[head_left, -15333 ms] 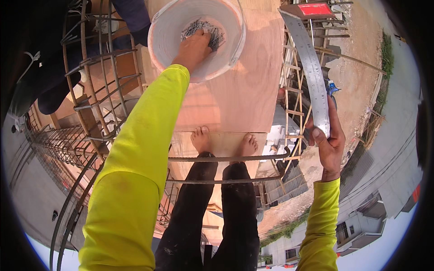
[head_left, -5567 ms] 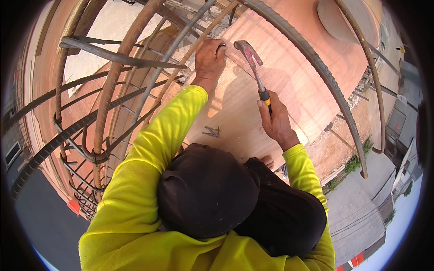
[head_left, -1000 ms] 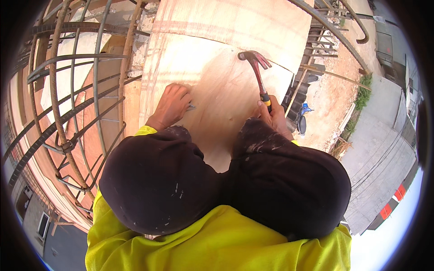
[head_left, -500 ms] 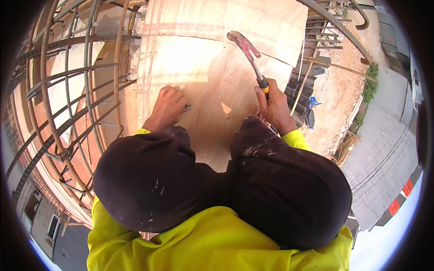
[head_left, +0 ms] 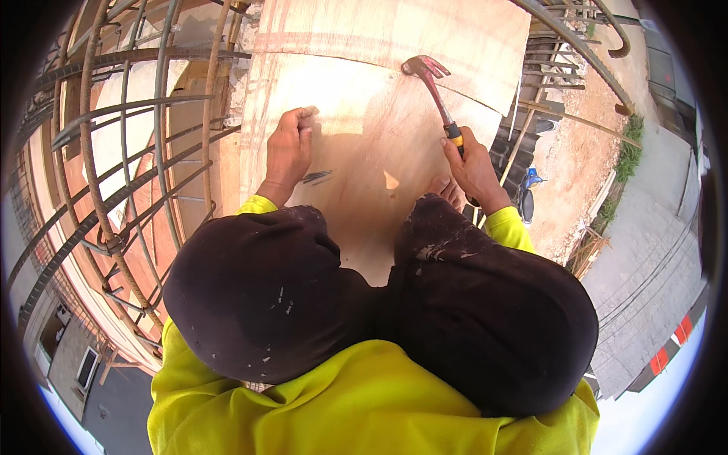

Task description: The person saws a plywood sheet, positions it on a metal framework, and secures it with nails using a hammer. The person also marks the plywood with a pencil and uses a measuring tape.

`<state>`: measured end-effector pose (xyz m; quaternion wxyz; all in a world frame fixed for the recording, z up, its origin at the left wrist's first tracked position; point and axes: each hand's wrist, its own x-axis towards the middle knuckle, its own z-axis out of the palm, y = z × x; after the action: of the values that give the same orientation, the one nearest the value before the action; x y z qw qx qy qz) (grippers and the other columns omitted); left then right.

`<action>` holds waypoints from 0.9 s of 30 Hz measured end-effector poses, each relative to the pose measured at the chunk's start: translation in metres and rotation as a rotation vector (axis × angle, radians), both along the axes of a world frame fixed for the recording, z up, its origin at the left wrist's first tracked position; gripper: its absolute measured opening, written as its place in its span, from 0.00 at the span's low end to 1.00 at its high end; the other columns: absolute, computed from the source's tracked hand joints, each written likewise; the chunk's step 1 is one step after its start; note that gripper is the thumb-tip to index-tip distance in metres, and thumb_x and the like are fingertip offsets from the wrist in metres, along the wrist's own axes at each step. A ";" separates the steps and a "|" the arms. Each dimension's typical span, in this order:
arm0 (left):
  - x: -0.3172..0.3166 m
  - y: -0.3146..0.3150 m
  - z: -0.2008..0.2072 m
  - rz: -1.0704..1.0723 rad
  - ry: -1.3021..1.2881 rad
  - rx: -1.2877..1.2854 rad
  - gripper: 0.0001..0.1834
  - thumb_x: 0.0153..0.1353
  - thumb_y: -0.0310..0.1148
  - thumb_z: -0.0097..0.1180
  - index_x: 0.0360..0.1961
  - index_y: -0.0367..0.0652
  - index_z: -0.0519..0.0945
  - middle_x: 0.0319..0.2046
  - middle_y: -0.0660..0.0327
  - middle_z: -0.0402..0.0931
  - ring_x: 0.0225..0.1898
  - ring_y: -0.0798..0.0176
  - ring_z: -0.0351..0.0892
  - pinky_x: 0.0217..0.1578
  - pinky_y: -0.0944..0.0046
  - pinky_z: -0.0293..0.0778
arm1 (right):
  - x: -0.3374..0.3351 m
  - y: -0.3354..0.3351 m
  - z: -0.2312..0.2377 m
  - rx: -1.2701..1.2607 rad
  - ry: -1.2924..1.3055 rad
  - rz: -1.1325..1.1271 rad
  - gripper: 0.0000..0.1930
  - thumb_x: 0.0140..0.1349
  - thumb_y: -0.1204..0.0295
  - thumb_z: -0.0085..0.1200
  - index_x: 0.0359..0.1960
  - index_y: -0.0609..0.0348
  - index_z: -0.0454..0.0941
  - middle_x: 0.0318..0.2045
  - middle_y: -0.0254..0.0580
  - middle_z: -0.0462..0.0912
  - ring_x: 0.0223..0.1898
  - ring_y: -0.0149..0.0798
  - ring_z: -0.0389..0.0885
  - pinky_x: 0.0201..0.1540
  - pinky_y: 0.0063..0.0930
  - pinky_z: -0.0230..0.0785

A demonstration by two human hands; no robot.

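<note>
My right hand (head_left: 474, 171) grips the black-and-yellow handle of a claw hammer (head_left: 434, 92). The hammer's worn red head is raised over the plywood sheet (head_left: 349, 227), claws toward the right. On the left, my left hand (head_left: 288, 148) is closed, thumb against fingers, above the plywood; anything between its fingertips is too small to make out. Beside that wrist lie several thin dark nails (head_left: 317, 177) in a small bunch. A pale wood-coloured chip or patch (head_left: 390, 180) shows between my hands. A bare foot (head_left: 447, 189) partly shows by my right knee.
A cage of rusty rebar (head_left: 114, 243) rises close on my left. Another bent bar (head_left: 580, 49) arches at the upper right. A seam (head_left: 356, 62) separates two plywood sheets. Past the right edge, bare earth (head_left: 561, 167) and a grey roof (head_left: 652, 243) lie below.
My left hand has moved forward from the nails, uncovering them on the plywood. The hammer has shifted slightly right with my right hand, its head turned more to the right. The view has shifted a little.
</note>
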<state>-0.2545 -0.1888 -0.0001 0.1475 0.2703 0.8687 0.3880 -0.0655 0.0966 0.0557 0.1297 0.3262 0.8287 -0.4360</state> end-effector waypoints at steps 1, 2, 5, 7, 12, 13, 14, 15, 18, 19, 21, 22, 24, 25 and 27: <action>-0.005 0.011 0.001 0.039 -0.001 0.087 0.07 0.64 0.22 0.54 0.43 0.36 0.75 0.40 0.52 0.78 0.39 0.51 0.80 0.40 0.55 0.76 | -0.001 -0.001 0.001 -0.039 -0.022 -0.017 0.17 0.71 0.59 0.53 0.46 0.63 0.71 0.23 0.58 0.79 0.25 0.55 0.79 0.31 0.45 0.69; -0.011 0.022 0.002 0.024 -0.014 0.093 0.06 0.65 0.23 0.54 0.43 0.36 0.76 0.40 0.52 0.79 0.39 0.52 0.81 0.41 0.56 0.77 | -0.001 -0.003 0.002 -0.066 -0.015 -0.041 0.17 0.71 0.59 0.53 0.46 0.63 0.71 0.22 0.56 0.79 0.25 0.52 0.79 0.31 0.44 0.68; -0.034 0.062 0.007 -0.015 -0.068 0.153 0.06 0.67 0.24 0.52 0.42 0.35 0.77 0.39 0.53 0.81 0.36 0.57 0.82 0.40 0.59 0.78 | 0.001 -0.006 0.005 -0.100 -0.016 -0.089 0.17 0.71 0.59 0.53 0.47 0.63 0.72 0.22 0.54 0.78 0.23 0.46 0.77 0.30 0.40 0.68; -0.044 0.092 0.009 -0.011 -0.228 0.173 0.05 0.68 0.25 0.51 0.41 0.36 0.77 0.35 0.54 0.82 0.32 0.61 0.84 0.37 0.63 0.78 | 0.004 -0.008 0.006 -0.101 -0.028 -0.100 0.17 0.71 0.59 0.52 0.48 0.63 0.72 0.21 0.53 0.78 0.23 0.44 0.77 0.29 0.39 0.67; -0.059 0.136 0.012 -0.043 -0.313 0.158 0.06 0.69 0.29 0.53 0.41 0.36 0.77 0.33 0.55 0.82 0.31 0.63 0.83 0.36 0.63 0.77 | 0.012 -0.008 0.008 -0.110 -0.040 -0.089 0.16 0.71 0.61 0.53 0.48 0.62 0.72 0.20 0.52 0.77 0.22 0.44 0.76 0.28 0.40 0.67; -0.063 0.141 0.010 -0.056 -0.298 0.180 0.07 0.68 0.30 0.54 0.41 0.37 0.77 0.33 0.55 0.82 0.31 0.62 0.84 0.35 0.63 0.77 | 0.013 -0.007 0.008 -0.106 -0.027 -0.097 0.16 0.71 0.61 0.53 0.48 0.62 0.72 0.20 0.52 0.77 0.21 0.45 0.76 0.28 0.40 0.67; -0.066 0.144 0.009 -0.087 -0.204 0.163 0.07 0.68 0.30 0.54 0.41 0.37 0.77 0.34 0.54 0.82 0.33 0.59 0.84 0.36 0.61 0.78 | 0.014 -0.008 0.007 -0.110 -0.029 -0.091 0.16 0.71 0.61 0.53 0.48 0.62 0.72 0.20 0.52 0.77 0.21 0.45 0.76 0.28 0.39 0.67; -0.069 0.147 0.006 -0.116 -0.119 0.150 0.07 0.68 0.30 0.55 0.40 0.37 0.77 0.34 0.53 0.83 0.34 0.57 0.85 0.37 0.59 0.78 | 0.015 -0.008 0.007 -0.107 -0.013 -0.092 0.16 0.71 0.61 0.53 0.48 0.62 0.72 0.19 0.52 0.77 0.21 0.45 0.76 0.27 0.39 0.67; -0.075 0.153 -0.003 -0.192 0.080 0.111 0.07 0.66 0.31 0.57 0.40 0.39 0.77 0.35 0.54 0.83 0.36 0.54 0.85 0.38 0.57 0.79 | 0.017 -0.008 0.005 -0.118 0.023 -0.098 0.15 0.71 0.62 0.53 0.47 0.61 0.72 0.19 0.51 0.76 0.20 0.45 0.76 0.27 0.40 0.67; -0.075 0.155 -0.007 -0.214 0.129 0.088 0.07 0.65 0.31 0.58 0.41 0.39 0.77 0.35 0.54 0.83 0.36 0.54 0.85 0.38 0.57 0.79 | 0.017 -0.008 0.004 -0.132 0.040 -0.094 0.14 0.71 0.62 0.53 0.47 0.61 0.72 0.18 0.50 0.76 0.20 0.45 0.77 0.27 0.40 0.67; -0.075 0.158 -0.013 -0.233 0.122 0.126 0.07 0.64 0.30 0.59 0.41 0.40 0.78 0.35 0.54 0.83 0.36 0.54 0.85 0.38 0.58 0.79 | 0.018 -0.007 0.002 -0.140 -0.015 -0.105 0.14 0.71 0.62 0.53 0.46 0.61 0.72 0.18 0.50 0.75 0.20 0.45 0.77 0.27 0.40 0.67; -0.075 0.159 -0.016 -0.239 0.128 0.157 0.07 0.63 0.30 0.60 0.41 0.40 0.78 0.35 0.54 0.83 0.36 0.54 0.84 0.39 0.58 0.79 | 0.018 -0.007 0.001 -0.143 -0.020 -0.111 0.14 0.71 0.62 0.53 0.45 0.61 0.72 0.18 0.50 0.75 0.20 0.44 0.77 0.27 0.40 0.67; -0.074 0.161 -0.019 -0.196 -0.015 0.156 0.08 0.61 0.29 0.62 0.41 0.40 0.80 0.34 0.56 0.83 0.34 0.58 0.84 0.38 0.61 0.79 | 0.019 -0.006 -0.001 -0.146 -0.022 -0.099 0.14 0.70 0.62 0.53 0.44 0.61 0.71 0.18 0.50 0.75 0.20 0.46 0.77 0.27 0.41 0.68; -0.074 0.162 -0.020 -0.171 -0.088 0.159 0.08 0.61 0.29 0.63 0.41 0.40 0.80 0.34 0.57 0.83 0.33 0.59 0.84 0.38 0.62 0.79 | 0.018 -0.005 -0.002 -0.144 0.000 -0.099 0.13 0.70 0.62 0.53 0.44 0.60 0.71 0.18 0.51 0.75 0.20 0.47 0.77 0.27 0.41 0.68; -0.077 0.162 -0.022 -0.158 -0.212 0.211 0.07 0.59 0.28 0.64 0.39 0.39 0.83 0.33 0.60 0.84 0.31 0.64 0.83 0.37 0.66 0.79 | 0.019 -0.005 -0.004 -0.141 -0.009 -0.097 0.13 0.70 0.62 0.53 0.43 0.61 0.71 0.18 0.52 0.75 0.21 0.50 0.77 0.28 0.42 0.68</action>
<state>-0.3312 -0.0271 -0.0217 0.2393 0.3090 0.7787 0.4908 -0.0470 0.0919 0.0519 0.1346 0.3581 0.7784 -0.4977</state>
